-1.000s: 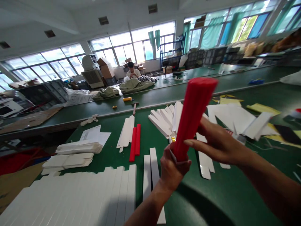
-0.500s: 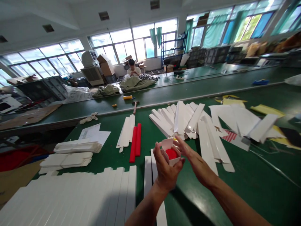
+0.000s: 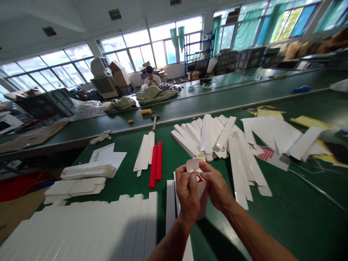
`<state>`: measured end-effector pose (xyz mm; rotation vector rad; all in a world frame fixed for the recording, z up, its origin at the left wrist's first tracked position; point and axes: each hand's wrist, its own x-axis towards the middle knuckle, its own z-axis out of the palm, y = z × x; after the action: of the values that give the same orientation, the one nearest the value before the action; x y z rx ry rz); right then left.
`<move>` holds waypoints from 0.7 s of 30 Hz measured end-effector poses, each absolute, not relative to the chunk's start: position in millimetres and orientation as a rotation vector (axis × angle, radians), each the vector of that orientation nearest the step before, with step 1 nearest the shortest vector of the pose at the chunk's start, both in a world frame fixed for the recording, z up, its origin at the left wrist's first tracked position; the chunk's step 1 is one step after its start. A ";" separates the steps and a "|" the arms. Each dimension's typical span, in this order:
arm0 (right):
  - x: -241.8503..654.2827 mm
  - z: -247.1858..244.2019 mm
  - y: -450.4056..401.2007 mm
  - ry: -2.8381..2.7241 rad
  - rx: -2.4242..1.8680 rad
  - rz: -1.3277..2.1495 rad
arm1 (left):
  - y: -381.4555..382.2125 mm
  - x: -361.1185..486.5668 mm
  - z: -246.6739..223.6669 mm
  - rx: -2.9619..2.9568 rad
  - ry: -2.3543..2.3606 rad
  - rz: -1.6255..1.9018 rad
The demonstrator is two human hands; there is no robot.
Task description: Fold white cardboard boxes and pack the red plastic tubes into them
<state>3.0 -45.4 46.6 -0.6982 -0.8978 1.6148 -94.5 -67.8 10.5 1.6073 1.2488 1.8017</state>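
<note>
A long white cardboard box [image 3: 201,203] stands upright before me, its top flaps raised. Something red [image 3: 200,179] shows inside the open end. My left hand [image 3: 187,190] grips the near left side, fingers closed at the flaps. On the other side, my right hand [image 3: 216,185] wraps the box's upper right edge, its fingertips at a flap. Two red tubes [image 3: 156,163] lie to the left of the hands. White closed boxes [image 3: 170,203] lie just left of my left hand.
Many white boxes [image 3: 108,224] lie in a row at the front left. Flat white cartons [image 3: 206,134] are piled behind the hands. A hammer [image 3: 154,124] and a yellow cylinder [image 3: 146,111] lie farther back. A person [image 3: 150,78] sits at the far bench.
My right hand has closed in from the right and now grips the box top. My left fingers have shifted onto the flaps. Inner flaps now cover part of the red end.
</note>
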 end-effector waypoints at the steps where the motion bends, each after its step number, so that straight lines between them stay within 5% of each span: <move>1: 1.0 46.3 -44.6 -0.883 -0.717 1.578 | -67.5 -93.2 12.1 1.525 1.252 1.820; 6: -7.9 40.6 -38.5 -0.919 -0.779 1.344 | -63.6 -92.3 9.9 1.410 1.180 1.868; 16: 13.6 -9.6 -60.8 -1.315 -0.716 1.364 | -68.9 -130.1 25.8 2.404 1.271 1.627; 21: 3.3 -8.8 -67.4 -1.631 -0.920 0.982 | -70.6 -135.6 39.8 2.513 1.334 1.537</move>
<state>3.3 -67.4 -8.8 -0.9203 -1.6308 0.9817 -135.6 -70.6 39.8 2.5127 1.3342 1.5369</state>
